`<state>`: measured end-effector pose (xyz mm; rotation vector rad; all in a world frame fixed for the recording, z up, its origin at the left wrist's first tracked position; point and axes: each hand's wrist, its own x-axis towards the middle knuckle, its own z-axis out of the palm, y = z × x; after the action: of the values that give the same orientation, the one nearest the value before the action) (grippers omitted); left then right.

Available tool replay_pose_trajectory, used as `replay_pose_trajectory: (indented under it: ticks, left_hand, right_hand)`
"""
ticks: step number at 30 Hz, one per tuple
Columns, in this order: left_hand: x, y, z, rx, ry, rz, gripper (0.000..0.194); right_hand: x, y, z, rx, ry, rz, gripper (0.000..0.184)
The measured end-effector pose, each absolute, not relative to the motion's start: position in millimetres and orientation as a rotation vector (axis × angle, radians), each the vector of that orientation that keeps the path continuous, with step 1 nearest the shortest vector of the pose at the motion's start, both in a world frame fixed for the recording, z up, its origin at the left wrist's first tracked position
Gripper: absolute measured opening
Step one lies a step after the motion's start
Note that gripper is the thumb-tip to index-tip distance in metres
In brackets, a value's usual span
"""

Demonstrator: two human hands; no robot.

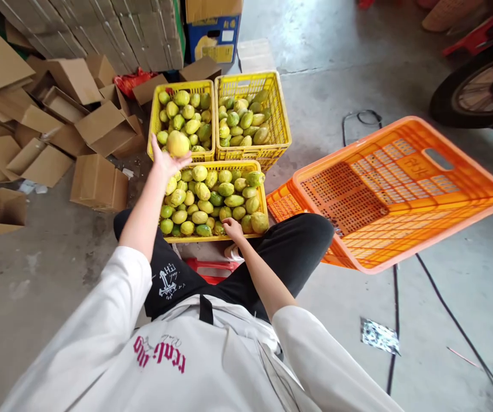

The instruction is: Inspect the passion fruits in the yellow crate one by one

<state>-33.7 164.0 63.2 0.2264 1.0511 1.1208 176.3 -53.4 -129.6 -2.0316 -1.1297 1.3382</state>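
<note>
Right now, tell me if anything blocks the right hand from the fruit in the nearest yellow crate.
Nothing visible does. The right hand reaches over the near rim of the open-topped nearest yellow crate, with its fingertips at the fruit. Whether they touch it, this view cannot settle.

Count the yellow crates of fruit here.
3: the near crate in front, the back left crate, and the back right crate beside it. Any crates stacked beneath these may be hidden.
</note>
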Motion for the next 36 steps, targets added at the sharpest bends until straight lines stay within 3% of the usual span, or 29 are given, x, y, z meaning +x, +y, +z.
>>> replay_pose_trajectory:
  ticks: [3, 5, 10, 12, 15, 20, 29, 36]
  left_hand:
    - [-55.2, 186.0, 92.8, 0.435, 1.063, 1.162, 0.072]
    - [-65.8, 169.1, 86.5, 0.626, 1.122, 1.065, 0.066]
    - [-64.8, 71.0, 4.0, 1.005, 1.341, 0.441, 0.062]
    - [-52.6, 29.2, -30.3, 1.147, 1.506, 0.099, 0.053]
    - [-30.1, -21.6, -63.3, 1.203, 1.614, -0.095, 0.041]
    - [-13.5, -55.2, -82.5, 1.403, 1.686, -0.245, 0.050]
    - [-13.0, -49.1, -97.7, 1.499, 1.692, -0.277, 0.069]
    - [-7.8, -41.2, -96.6, 1.410, 1.708, -0.289, 0.070]
  right_hand:
    - [175.2, -52.2, -128.8, -2.067, -1.175, 1.334, 0.017]
    - [174.2, -51.2, -128.4, -2.100, -1.206, 1.332, 0.019]
    - [172.8, -51.1, -127.1, -2.163, -1.292, 1.332, 0.025]
    - [172.3, -51.7, -125.1, -2.171, -1.316, 1.338, 0.027]
    - [172.0, -52.0, -119.2, -2.205, -1.363, 1.272, 0.031]
    - [175.1, -52.8, -107.6, -2.430, -1.599, 0.962, 0.030]
    - [172.8, -55.9, -102.5, -2.461, -1.787, 1.248, 0.050]
    - [177.9, -50.6, -106.5, -2.425, -1.887, 1.316, 0.059]
